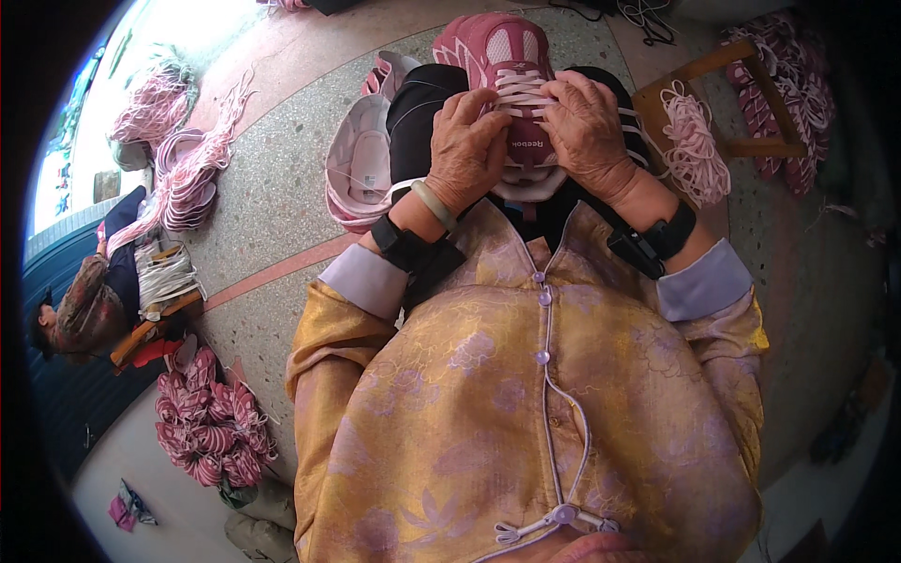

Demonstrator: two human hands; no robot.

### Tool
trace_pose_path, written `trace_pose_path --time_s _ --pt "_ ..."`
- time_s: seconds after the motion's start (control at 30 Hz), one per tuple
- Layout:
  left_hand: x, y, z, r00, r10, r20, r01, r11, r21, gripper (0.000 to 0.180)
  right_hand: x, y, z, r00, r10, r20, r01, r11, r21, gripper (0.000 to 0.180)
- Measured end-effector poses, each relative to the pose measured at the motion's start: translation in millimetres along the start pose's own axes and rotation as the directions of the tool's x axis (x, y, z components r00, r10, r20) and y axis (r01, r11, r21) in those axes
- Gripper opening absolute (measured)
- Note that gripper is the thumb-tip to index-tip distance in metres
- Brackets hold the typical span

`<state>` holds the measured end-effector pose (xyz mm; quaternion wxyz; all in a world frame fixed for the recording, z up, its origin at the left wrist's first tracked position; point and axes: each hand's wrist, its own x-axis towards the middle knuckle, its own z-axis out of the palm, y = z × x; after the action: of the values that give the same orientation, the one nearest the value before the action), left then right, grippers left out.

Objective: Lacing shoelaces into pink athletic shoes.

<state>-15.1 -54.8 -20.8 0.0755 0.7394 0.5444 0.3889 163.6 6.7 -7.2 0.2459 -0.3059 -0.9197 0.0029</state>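
Observation:
A pink and white sneaker (530, 144) rests on my lap between my knees, its tongue and heel opening turned toward me. Pale laces (519, 91) cross its front in several rows. At the left edge of the lacing, my left hand (469, 145) is closed, thumb and forefinger pinching the shoelace. My right hand (588, 131) bends its fingers over the right edge, also pinching the lace there. The exact lace ends are hidden under my fingers. Beside my left leg stands another pink shoe (345, 167), its pale insole showing.
At my right, a bundle of pale pink laces (696, 150) lies by a wooden stool frame (765, 148), with piled pink shoes (798, 94) beyond. More shoes (202, 413) and laces (160, 98) lie at the left. Another person (89, 305) sits there near white laces (169, 280).

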Motion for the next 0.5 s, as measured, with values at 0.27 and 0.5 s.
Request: trace_pose_path --time_s 0.27,0.5 --pt "4.0 -1.9 5.1 1.000 -0.002 -0.030 0.003 1.000 0.022 0.020 4.2 2.6 13.0 0.998 0.032 -0.056 -0.030 0.999 0.036 0.022" --pt "3.6 -2.4 6.8 0.996 -0.075 -0.038 0.073 0.996 -0.059 0.018 8.0 13.1 17.0 0.999 0.039 0.009 -0.040 0.957 0.287 0.020"
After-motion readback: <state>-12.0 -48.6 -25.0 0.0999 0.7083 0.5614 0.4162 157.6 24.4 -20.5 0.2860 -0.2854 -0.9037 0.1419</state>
